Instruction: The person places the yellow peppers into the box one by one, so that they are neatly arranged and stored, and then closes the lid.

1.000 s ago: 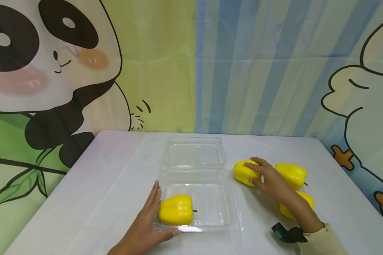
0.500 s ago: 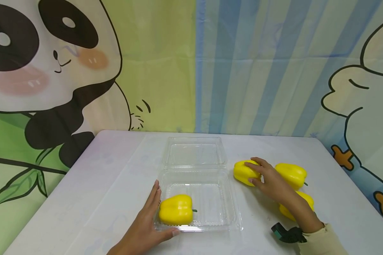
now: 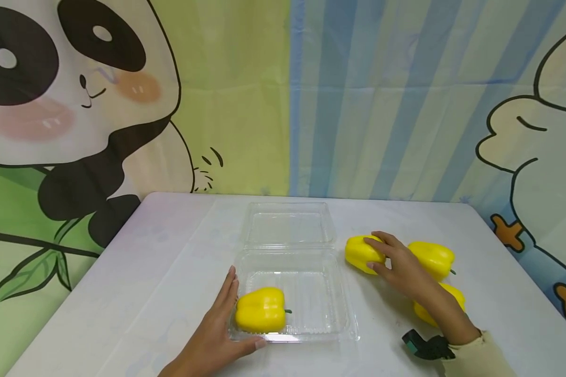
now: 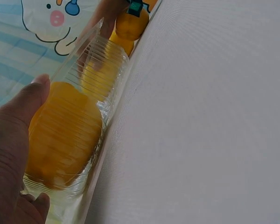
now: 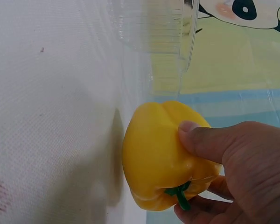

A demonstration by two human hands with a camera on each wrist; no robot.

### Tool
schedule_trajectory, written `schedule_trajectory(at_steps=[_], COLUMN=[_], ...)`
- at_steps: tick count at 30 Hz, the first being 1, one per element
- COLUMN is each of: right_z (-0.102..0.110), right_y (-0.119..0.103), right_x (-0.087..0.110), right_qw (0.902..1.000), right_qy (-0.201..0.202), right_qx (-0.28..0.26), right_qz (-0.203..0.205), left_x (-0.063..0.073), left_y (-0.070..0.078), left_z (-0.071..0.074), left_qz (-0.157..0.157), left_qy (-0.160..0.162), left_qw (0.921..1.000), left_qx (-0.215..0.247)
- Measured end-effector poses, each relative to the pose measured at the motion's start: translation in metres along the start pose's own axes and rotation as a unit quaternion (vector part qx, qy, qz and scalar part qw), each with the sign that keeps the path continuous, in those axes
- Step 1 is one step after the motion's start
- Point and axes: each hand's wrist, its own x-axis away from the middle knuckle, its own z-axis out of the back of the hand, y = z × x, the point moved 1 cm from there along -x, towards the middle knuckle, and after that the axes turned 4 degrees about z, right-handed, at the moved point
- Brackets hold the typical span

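My right hand (image 3: pixel 403 269) grips a yellow bell pepper (image 5: pixel 154 149) to the right of the clear plastic clamshell container (image 3: pixel 311 293). The thumb lies on one side of this pepper near its green stem, and other fingers reach around the far side. Another yellow bell pepper (image 3: pixel 260 310) lies on its side in the container's front left corner, stem pointing right. Around that corner my left hand (image 3: pixel 212 327) rests with fingers straight along the left wall and thumb by the front edge. The container's lid (image 3: pixel 287 225) lies folded back, away from me.
Two more yellow bell peppers, a farther one (image 3: pixel 431 259) and a nearer one (image 3: pixel 422 313), lie on the white table (image 3: pixel 160 293) at the right, the nearer partly hidden by my right forearm. A cartoon-printed curtain (image 3: pixel 240 94) hangs behind the table.
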Motion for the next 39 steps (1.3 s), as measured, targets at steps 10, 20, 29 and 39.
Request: schedule_trajectory(at_steps=[10, 20, 29, 39], right_z=[0.005, 0.008, 0.008, 0.011], right_y=[-0.006, -0.014, -0.020, -0.029], right_x=[-0.001, -0.001, -0.003, -0.004], right_qw=[0.9995, 0.9899, 0.9868, 0.9835], right_qy=[0.030, 0.115, 0.123, 0.133], right_qx=[-0.006, -0.011, -0.008, -0.006], right_qz=[0.009, 0.082, 0.105, 0.122], left_x=[0.000, 0.000, 0.000, 0.000], left_y=[0.000, 0.000, -0.001, 0.002], left_z=[0.000, 0.001, -0.001, -0.001], left_qz=[0.012, 0.013, 0.001, -0.001], left_qy=[-0.007, -0.008, -0.001, 0.005], left_qw=[0.9999, 0.9998, 1.0000, 1.0000], left_qx=[0.010, 0.012, 0.008, 0.000])
